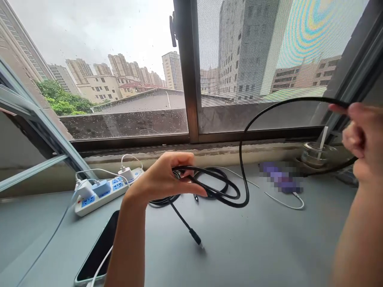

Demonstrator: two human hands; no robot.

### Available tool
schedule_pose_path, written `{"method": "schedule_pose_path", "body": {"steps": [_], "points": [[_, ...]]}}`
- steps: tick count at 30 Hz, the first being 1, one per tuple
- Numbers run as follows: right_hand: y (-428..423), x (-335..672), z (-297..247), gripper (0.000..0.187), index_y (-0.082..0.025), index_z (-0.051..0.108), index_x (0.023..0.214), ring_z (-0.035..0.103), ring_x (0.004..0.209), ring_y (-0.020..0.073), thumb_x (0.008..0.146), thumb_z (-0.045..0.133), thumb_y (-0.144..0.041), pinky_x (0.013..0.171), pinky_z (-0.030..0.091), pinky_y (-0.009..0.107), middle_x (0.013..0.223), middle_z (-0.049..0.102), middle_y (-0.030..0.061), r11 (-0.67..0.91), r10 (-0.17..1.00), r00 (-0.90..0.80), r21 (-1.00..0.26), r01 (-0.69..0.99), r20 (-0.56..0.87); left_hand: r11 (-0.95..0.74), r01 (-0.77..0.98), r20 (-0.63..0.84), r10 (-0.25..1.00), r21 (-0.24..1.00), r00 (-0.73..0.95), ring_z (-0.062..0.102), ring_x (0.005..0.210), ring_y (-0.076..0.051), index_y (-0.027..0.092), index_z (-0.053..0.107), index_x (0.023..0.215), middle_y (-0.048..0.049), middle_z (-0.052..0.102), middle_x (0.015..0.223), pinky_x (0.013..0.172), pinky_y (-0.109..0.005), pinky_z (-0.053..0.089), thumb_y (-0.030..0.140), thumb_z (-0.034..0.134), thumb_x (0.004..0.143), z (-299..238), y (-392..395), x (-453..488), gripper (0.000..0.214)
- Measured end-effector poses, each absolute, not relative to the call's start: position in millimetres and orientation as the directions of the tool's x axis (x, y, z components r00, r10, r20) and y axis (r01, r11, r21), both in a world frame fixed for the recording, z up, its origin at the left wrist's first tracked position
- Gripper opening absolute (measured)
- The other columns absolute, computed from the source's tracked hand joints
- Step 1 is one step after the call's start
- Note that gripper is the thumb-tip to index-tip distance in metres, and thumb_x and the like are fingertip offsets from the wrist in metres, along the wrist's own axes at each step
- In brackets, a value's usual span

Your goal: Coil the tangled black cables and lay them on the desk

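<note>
Looped strands of a black cable point(243, 171) lie in the curl of my left hand point(167, 175), between thumb and fingers, above the grey table. One end with a plug point(196, 237) hangs below that hand. From the loops the cable rises in a wide arc to my right hand point(365, 135), which pinches it between thumb and forefinger at the right edge; the other fingers are curled. More of the cable shows below the right hand. Behind the left hand, another coiled black cable point(223, 177) lies on the table, partly hidden.
A white power strip point(104, 195) with chargers stands at left, by a dark-screened phone point(98, 247) with a white cord. Farther right are a blurred purple object point(281, 177) with a white cable and a clear cup point(314, 155) with a straw. A window frame point(191, 79) rises behind.
</note>
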State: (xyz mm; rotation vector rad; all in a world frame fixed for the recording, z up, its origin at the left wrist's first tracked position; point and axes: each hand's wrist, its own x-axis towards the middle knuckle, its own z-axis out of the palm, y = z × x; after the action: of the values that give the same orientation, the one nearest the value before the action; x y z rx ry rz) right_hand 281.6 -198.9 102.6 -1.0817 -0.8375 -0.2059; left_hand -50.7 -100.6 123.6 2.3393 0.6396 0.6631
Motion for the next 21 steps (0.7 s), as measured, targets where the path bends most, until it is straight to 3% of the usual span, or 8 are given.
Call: {"method": "schedule_pose_path", "body": {"steps": [2,5,11,16,21], "points": [[-196.7,266.4,104.0,0.015,-0.016,0.071,0.067,0.037,0.037,0.0044,0.074,0.072,-0.028,0.034,0.013,0.025,0.046,0.047,-0.0018,0.481,0.277,0.726,-0.745,0.462,0.629,-0.678,0.284,0.304,0.61,0.678,0.732,0.036,0.052,-0.005,0.018,0.044,0.065,0.0065,0.041,0.058,0.043,-0.017,0.03,0.029,0.081,0.057,123.6,-104.5,-49.3,0.039],[-196.5,245.9,105.6,0.013,-0.017,0.073,0.071,0.037,0.037,0.0042,0.074,0.072,-0.03,0.035,0.019,0.024,0.047,0.047,-0.0019,0.514,0.403,0.628,-0.733,0.446,0.665,-0.705,0.247,0.379,0.603,0.665,0.702,0.043,0.054,-0.006,0.02,0.046,0.072,0.0071,0.045,0.059,0.046,-0.016,0.034,0.019,0.075,0.062,122.1,-111.1,-43.1,0.031],[-202.5,206.2,102.0,0.031,-0.024,0.071,0.101,0.032,0.044,0.0043,0.079,0.065,-0.045,0.037,0.028,0.02,0.067,0.061,0.0002,0.539,0.647,0.27,-0.678,0.501,0.713,-0.78,0.258,0.591,0.607,0.57,0.532,0.046,0.057,-0.008,0.023,0.05,0.086,0.0073,0.05,0.061,0.049,-0.017,0.037,0.021,0.074,0.064,112.1,-121.3,-21.4,0.032],[-198.4,179.4,97.3,0.056,-0.029,0.06,0.121,0.047,0.059,0.0088,0.069,0.074,-0.045,0.047,0.04,0.019,0.088,0.064,0.0003,0.528,0.796,-0.108,-0.595,0.606,0.595,-0.829,0.255,0.719,0.559,0.498,0.412,0.048,0.058,-0.008,0.024,0.05,0.088,0.0063,0.055,0.068,0.049,-0.019,0.037,0.024,0.078,0.062,102.6,-126.2,-4.5,0.038],[-191.9,179.1,97.5,0.03,-0.028,0.068,0.108,0.059,0.073,0.0136,0.082,0.061,-0.041,0.057,0.047,0.022,0.09,0.067,0.0012,0.509,0.823,-0.128,-0.619,0.598,0.554,-0.873,0.22,0.829,0.485,0.436,0.279,0.052,0.069,-0.012,0.023,0.053,0.083,0.0023,0.056,0.075,0.051,-0.021,0.038,0.028,0.08,0.061,100.2,-125.5,2.5,0.035]]}}
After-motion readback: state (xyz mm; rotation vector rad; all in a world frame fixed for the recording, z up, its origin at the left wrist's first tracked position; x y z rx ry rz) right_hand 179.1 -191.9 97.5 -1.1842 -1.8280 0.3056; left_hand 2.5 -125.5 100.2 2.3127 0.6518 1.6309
